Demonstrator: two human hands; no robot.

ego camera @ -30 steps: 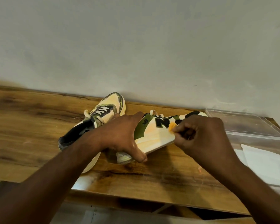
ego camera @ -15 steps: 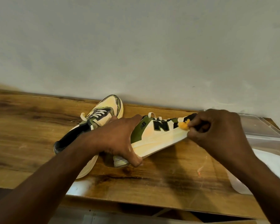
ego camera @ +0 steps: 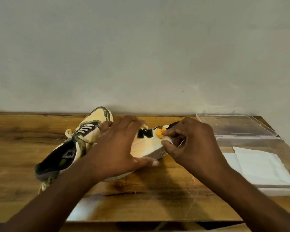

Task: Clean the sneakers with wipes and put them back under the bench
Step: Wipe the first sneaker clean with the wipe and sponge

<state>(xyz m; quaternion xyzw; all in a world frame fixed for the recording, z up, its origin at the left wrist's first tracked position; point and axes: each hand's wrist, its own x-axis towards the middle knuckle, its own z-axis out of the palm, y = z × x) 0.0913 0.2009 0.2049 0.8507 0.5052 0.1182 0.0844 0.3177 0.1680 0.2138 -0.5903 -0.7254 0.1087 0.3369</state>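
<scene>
We've got one sneaker [ego camera: 77, 144] lying on the wooden bench [ego camera: 20, 136], toe angled toward the wall, heel near us. Our left hand [ego camera: 117, 153] lies spread over the second sneaker [ego camera: 146, 144], thumb under its sole; it's on its side, long axis running left-right. Our right hand [ego camera: 191, 141] pinches a crumpled orange wipe [ego camera: 160, 131] against it. Clear plastic box [ego camera: 258, 164] with folded white wipes sits rightmost.

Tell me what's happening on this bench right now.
A person is cleaning a cream-and-green sneaker with a black N on the wooden bench. The left hand steadies it, fingers spread; the right hand pinches a small orange wad against its side. The second sneaker lies beside it, and a clear plastic box of white wipes sits right.
</scene>
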